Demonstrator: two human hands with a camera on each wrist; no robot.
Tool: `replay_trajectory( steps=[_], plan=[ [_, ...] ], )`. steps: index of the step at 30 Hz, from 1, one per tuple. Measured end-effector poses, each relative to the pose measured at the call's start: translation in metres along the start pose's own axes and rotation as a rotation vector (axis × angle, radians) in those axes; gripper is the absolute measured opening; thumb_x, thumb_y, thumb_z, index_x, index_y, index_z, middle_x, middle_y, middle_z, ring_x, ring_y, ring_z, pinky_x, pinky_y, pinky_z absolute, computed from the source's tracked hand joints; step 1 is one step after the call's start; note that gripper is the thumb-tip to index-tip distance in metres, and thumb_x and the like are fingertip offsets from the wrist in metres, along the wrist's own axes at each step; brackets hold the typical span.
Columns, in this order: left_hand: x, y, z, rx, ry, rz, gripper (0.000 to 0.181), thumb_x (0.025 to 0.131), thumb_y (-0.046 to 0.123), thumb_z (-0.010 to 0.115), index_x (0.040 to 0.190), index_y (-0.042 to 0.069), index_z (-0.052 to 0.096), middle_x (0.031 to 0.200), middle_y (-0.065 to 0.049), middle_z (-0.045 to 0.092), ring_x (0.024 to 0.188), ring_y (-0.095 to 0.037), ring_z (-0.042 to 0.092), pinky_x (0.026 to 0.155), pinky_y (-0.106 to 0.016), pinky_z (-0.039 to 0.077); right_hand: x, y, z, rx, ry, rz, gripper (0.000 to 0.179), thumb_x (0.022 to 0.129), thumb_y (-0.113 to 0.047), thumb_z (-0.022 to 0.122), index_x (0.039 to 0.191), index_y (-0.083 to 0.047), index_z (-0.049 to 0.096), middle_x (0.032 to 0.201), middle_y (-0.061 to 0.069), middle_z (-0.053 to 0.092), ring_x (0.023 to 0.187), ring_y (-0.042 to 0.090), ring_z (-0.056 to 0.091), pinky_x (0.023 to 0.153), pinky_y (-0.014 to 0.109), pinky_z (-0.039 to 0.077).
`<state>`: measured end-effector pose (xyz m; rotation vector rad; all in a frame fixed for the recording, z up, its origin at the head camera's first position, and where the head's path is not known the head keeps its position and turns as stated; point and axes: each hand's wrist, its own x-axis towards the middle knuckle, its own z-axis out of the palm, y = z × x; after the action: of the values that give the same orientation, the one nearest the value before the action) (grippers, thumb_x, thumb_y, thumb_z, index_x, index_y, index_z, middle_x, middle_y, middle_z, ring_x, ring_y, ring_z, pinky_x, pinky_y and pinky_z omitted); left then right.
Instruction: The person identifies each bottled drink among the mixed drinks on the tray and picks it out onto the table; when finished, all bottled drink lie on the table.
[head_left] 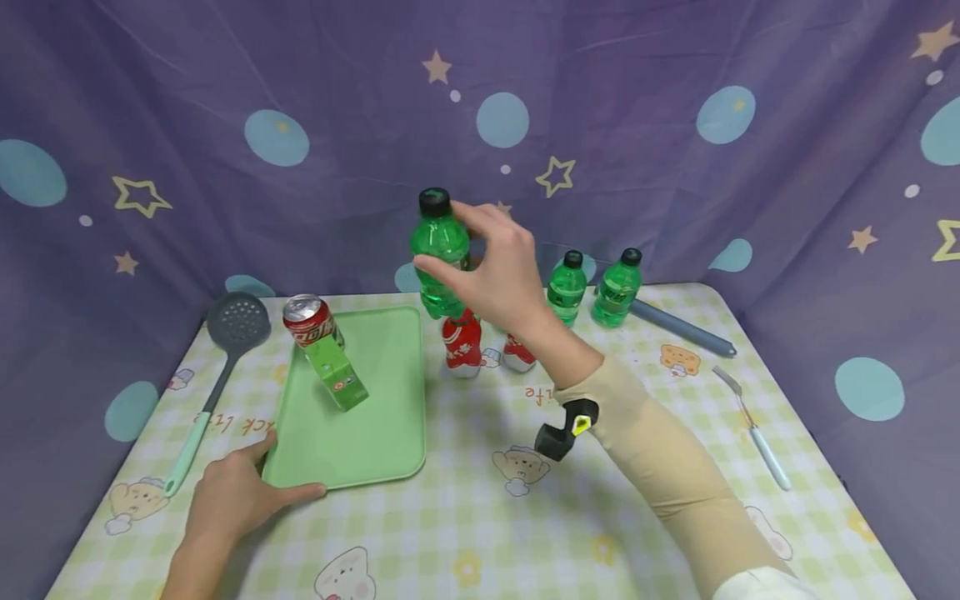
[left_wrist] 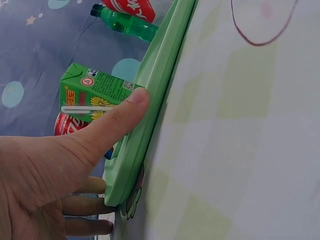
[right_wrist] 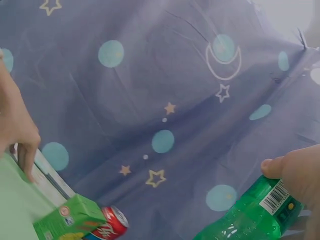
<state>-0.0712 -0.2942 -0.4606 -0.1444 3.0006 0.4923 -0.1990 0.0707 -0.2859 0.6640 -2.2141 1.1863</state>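
My right hand [head_left: 498, 262] grips a green soda bottle [head_left: 438, 237] with a black cap, thumb on the near side. The bottle is raised in front of the curtain, overlapping a red-labelled bottle [head_left: 462, 343] below it in the head view. At its near left corner, my left hand [head_left: 238, 492] holds a light green tray [head_left: 382, 425], thumb along the front rim and fingers at the left side. On the tray are a green drink carton [head_left: 337, 375] with a straw [left_wrist: 85, 109] on its side and, behind it, a red soda can [head_left: 309, 321].
Another red-labelled bottle [head_left: 518, 353] stands partly behind my right wrist. Two green bottles, one nearer [head_left: 566, 289] and one further right [head_left: 617, 287], stand by a grey-blue rod [head_left: 682, 327]. A fork [head_left: 757, 433] lies at the right, a slotted skimmer [head_left: 238, 322] at the left.
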Motion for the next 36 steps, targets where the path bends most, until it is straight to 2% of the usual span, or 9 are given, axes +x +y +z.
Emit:
replay_trajectory(
  steps=[5, 10, 18, 22, 27, 36],
  plan=[
    [-0.001, 0.000, 0.002, -0.004, 0.004, 0.009, 0.140, 0.056, 0.083, 0.089, 0.151, -0.011, 0.049, 0.141, -0.046, 0.052, 0.117, -0.067, 0.060, 0.088, -0.069, 0.055, 0.001, 0.006, -0.018, -0.052, 0.036, 0.032, 0.070, 0.083, -0.033, 0.094, 0.140, -0.003, 0.069, 0.128, 0.012, 0.074, 0.110, 0.024, 0.072, 0.084, 0.033, 0.064],
    [0.000, 0.000, 0.001, -0.005, -0.008, -0.004, 0.142, 0.055, 0.084, 0.088, 0.152, -0.011, 0.047, 0.143, -0.046, 0.050, 0.118, -0.067, 0.059, 0.089, -0.069, 0.054, -0.002, 0.015, -0.033, -0.068, 0.067, 0.073, 0.069, 0.083, -0.033, 0.094, 0.140, -0.004, 0.069, 0.129, 0.012, 0.074, 0.109, 0.025, 0.072, 0.079, 0.038, 0.065],
    [0.000, -0.001, 0.000, 0.004, -0.009, 0.005, 0.140, 0.057, 0.082, 0.089, 0.151, -0.012, 0.048, 0.141, -0.046, 0.051, 0.117, -0.066, 0.060, 0.089, -0.068, 0.055, -0.006, 0.031, -0.056, -0.076, 0.135, 0.081, 0.061, 0.082, -0.029, 0.095, 0.137, -0.011, 0.073, 0.118, 0.010, 0.075, 0.102, 0.024, 0.073, 0.077, 0.038, 0.065],
    [0.000, 0.000, 0.000, 0.004, -0.004, 0.011, 0.139, 0.057, 0.081, 0.090, 0.151, -0.013, 0.048, 0.141, -0.046, 0.052, 0.116, -0.066, 0.060, 0.088, -0.068, 0.055, -0.009, 0.039, -0.068, -0.106, 0.166, 0.082, 0.059, 0.083, -0.029, 0.094, 0.135, -0.010, 0.074, 0.117, 0.010, 0.075, 0.101, 0.023, 0.073, 0.073, 0.027, 0.063],
    [-0.001, 0.001, 0.000, -0.001, 0.007, 0.019, 0.138, 0.057, 0.080, 0.090, 0.151, -0.013, 0.049, 0.139, -0.046, 0.053, 0.116, -0.066, 0.061, 0.087, -0.068, 0.055, -0.014, 0.049, -0.082, -0.132, 0.183, 0.119, 0.056, 0.084, -0.031, 0.093, 0.134, -0.013, 0.075, 0.118, 0.008, 0.074, 0.102, 0.021, 0.073, 0.070, 0.011, 0.056],
    [-0.002, 0.000, 0.000, 0.001, 0.010, 0.025, 0.138, 0.058, 0.080, 0.090, 0.150, -0.014, 0.048, 0.138, -0.047, 0.053, 0.115, -0.067, 0.061, 0.087, -0.068, 0.055, -0.030, 0.069, -0.101, -0.162, 0.191, 0.201, 0.055, 0.085, -0.029, 0.092, 0.135, -0.014, 0.075, 0.121, 0.010, 0.074, 0.105, 0.028, 0.073, 0.071, 0.008, 0.053]
  ],
)
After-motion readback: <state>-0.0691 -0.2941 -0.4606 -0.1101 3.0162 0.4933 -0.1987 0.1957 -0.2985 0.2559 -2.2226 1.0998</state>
